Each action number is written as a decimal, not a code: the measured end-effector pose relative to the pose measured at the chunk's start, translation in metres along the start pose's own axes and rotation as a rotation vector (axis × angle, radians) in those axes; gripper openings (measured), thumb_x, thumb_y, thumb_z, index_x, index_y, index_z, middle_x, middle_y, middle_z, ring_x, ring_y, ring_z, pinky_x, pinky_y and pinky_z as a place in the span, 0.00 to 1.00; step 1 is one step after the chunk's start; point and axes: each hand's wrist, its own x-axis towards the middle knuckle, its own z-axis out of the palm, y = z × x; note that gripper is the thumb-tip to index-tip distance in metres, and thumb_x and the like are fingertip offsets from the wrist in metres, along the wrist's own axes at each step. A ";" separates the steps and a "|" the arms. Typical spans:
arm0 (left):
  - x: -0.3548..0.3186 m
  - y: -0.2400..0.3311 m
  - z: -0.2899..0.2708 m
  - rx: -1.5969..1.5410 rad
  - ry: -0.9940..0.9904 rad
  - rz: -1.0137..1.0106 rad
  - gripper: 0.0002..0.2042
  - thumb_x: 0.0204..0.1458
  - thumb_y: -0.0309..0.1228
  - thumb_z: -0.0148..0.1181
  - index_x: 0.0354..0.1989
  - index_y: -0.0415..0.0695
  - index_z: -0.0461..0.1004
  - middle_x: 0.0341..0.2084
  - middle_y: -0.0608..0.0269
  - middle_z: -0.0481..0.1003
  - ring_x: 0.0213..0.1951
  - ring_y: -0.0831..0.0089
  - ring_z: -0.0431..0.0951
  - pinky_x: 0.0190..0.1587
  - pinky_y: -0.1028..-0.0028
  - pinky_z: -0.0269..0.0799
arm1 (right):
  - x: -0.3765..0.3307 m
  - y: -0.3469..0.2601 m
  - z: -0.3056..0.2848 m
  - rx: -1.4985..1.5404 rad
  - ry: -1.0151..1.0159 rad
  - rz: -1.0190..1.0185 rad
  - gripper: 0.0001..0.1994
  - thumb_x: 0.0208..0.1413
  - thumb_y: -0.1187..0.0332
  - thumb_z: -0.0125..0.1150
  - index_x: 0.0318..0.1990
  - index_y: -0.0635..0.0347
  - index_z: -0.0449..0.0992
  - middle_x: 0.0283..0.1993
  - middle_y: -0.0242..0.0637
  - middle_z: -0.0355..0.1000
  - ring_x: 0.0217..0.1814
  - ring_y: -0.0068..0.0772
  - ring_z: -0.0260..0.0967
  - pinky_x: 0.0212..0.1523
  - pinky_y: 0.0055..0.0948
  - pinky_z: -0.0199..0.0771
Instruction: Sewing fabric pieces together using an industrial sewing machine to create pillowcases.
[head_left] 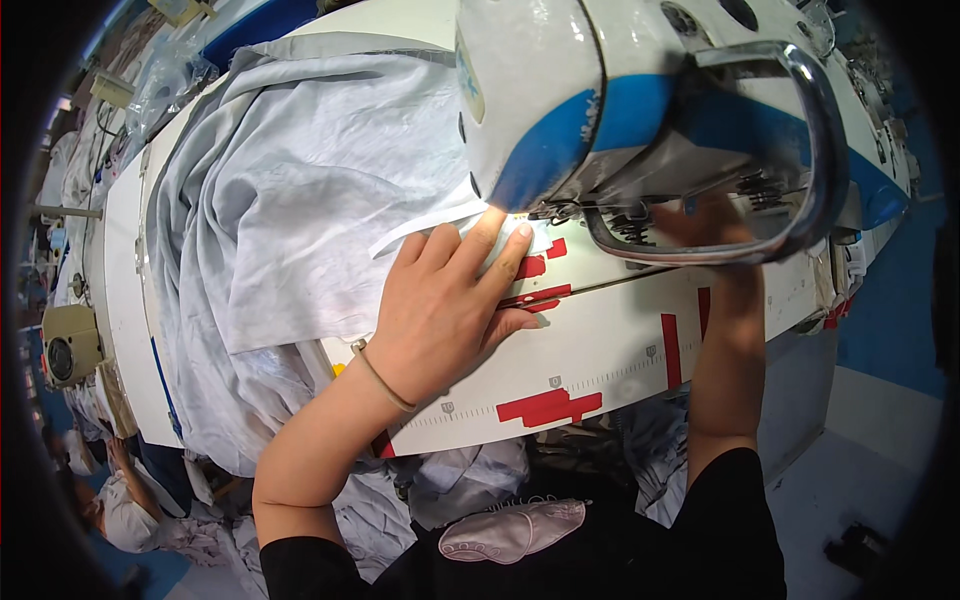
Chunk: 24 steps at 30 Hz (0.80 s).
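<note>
Pale grey-blue fabric (310, 200) spreads in folds over the white table of a sewing machine (540, 110). My left hand (445, 290) lies flat with its fingers stretched out and fingertips pressing at the fabric's edge, close to the lit needle area. Beneath those fingers a narrow white strip of cloth (430, 222) sticks out. To the right, my right hand (705, 222) is at the machine's arm, seen through a metal loop handle (830, 150). It is dark and smeared, so its fingers and anything in them cannot be made out.
Red tape pieces (550, 407) and a printed scale mark the white tabletop (600, 340). More cloth (460, 480) hangs below the front edge over my lap. At the left, another person (130, 510) sits beyond the table, near a beige device (70, 345).
</note>
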 end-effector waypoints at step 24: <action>0.000 -0.004 -0.003 0.013 -0.016 0.020 0.35 0.44 0.54 0.64 0.58 0.43 0.71 0.57 0.59 0.68 0.42 0.64 0.68 0.45 0.66 0.63 | 0.016 -0.010 -0.014 -0.066 -0.073 -0.105 0.23 0.61 0.60 0.56 0.60 0.59 0.60 0.61 0.43 0.62 0.64 0.38 0.59 0.64 0.42 0.61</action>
